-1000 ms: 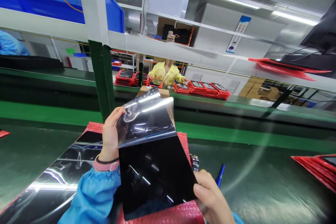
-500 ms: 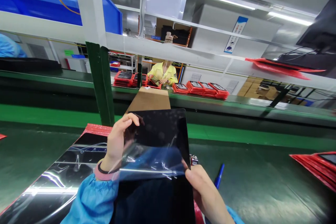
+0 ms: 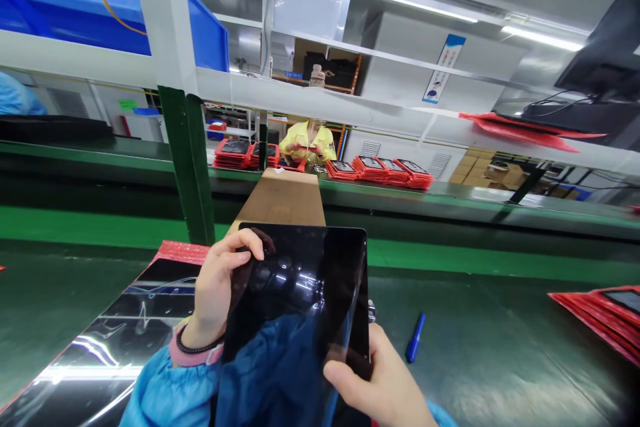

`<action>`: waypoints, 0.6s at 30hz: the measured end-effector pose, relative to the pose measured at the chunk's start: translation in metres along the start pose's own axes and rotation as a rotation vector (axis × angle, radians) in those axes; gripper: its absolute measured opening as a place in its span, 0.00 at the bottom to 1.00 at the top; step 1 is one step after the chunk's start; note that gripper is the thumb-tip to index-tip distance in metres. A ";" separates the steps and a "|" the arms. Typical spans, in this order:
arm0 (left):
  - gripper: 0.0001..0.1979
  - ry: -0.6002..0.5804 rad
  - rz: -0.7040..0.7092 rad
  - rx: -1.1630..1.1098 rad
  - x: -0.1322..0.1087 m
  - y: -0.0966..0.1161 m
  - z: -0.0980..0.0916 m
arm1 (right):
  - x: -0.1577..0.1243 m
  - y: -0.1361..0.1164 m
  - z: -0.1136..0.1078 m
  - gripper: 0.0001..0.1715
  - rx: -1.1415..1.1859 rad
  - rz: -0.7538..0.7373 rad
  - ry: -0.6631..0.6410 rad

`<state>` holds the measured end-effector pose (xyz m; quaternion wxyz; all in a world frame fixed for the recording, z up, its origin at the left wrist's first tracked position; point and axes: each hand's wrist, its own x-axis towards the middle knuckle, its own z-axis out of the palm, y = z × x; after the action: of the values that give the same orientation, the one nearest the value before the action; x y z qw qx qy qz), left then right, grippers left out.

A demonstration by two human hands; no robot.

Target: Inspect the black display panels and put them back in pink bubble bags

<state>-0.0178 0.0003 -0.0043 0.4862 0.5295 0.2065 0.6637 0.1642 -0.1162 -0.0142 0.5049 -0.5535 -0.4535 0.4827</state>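
Observation:
A glossy black tablet-sized screen (image 3: 300,280) is held up in front of me, tilted, with ceiling lights and a blue sleeve reflected in it. My left hand (image 3: 215,287) grips its upper left edge, fingers bent over the front. My right hand (image 3: 377,373) is closed at the lower right edge, thumb on the face. A clear film (image 3: 356,287) lies over the face, its edge showing along the right side; whether the right thumb pinches the film too, I cannot tell. Left of the screen, larger film-covered black panels (image 3: 120,333) lie on red bubble wrap (image 3: 183,251).
A blue pen (image 3: 416,339) lies on the green bench (image 3: 480,347) to the right. Red-wrapped stacks (image 3: 607,320) sit at the right edge. A brown board (image 3: 285,197) stretches toward the far shelf, where several red-wrapped stacks (image 3: 383,171) and a person in yellow (image 3: 307,140) are.
The film, earlier lifted in a loose fold across the middle of the screen, now lies flatter over it. My right hand has moved lower, its thumb further onto the face.

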 end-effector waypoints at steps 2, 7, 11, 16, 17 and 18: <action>0.08 0.007 -0.004 0.015 -0.001 0.001 0.000 | 0.001 0.002 -0.002 0.16 -0.024 -0.032 0.003; 0.07 0.053 -0.004 0.019 -0.005 0.004 0.002 | 0.000 0.007 -0.005 0.16 -0.042 -0.096 -0.067; 0.05 0.061 0.088 0.075 -0.008 0.005 0.003 | 0.000 0.022 -0.003 0.54 -0.076 -0.401 0.028; 0.07 -0.007 0.242 0.203 -0.016 0.008 0.001 | 0.001 0.034 -0.006 0.58 -0.552 -0.938 0.263; 0.08 -0.020 0.275 0.234 -0.019 0.010 0.002 | 0.000 0.034 -0.008 0.55 -0.666 -1.000 0.300; 0.08 -0.035 0.311 0.268 -0.021 0.012 0.002 | 0.000 0.035 -0.011 0.53 -0.761 -1.052 0.328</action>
<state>-0.0218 -0.0239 -0.0047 0.3067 0.6262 0.2004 0.6882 0.1754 -0.1204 -0.0486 0.5051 -0.4644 -0.7188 -0.1117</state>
